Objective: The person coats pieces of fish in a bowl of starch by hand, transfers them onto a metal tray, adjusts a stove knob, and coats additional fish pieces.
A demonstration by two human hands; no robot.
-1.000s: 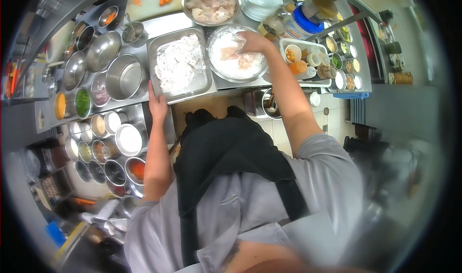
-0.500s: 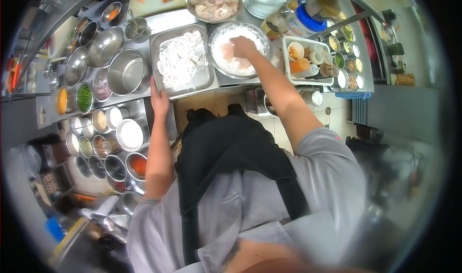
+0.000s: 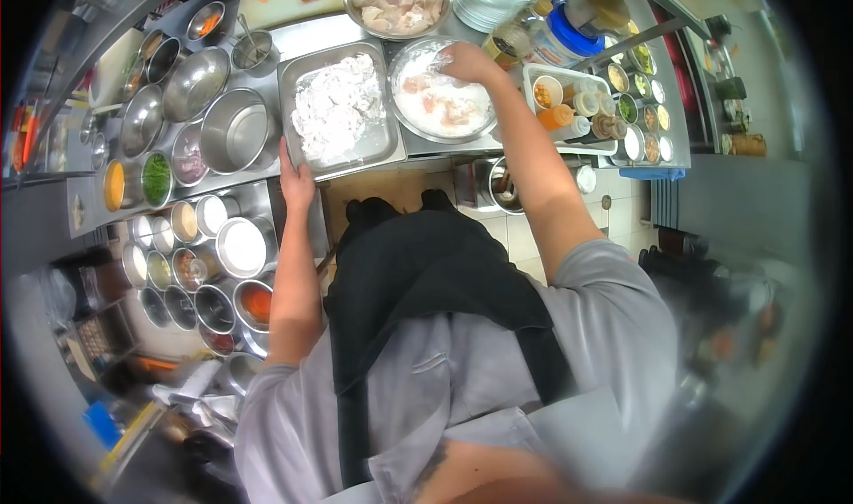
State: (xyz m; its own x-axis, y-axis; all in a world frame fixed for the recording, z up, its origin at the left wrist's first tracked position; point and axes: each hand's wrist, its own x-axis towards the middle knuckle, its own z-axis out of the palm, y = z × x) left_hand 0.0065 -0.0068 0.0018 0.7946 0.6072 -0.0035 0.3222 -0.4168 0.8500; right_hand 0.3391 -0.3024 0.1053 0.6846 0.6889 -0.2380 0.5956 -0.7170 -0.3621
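Right grip, half-curled, has moved farther back in the powder bowl.

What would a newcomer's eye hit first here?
Likely the heap of white-coated pieces in the rectangular tray, left hand at its near left corner. Right of it, the right hand is in the powder bowl; beyond sits a steel bowl of pale pink pieces.
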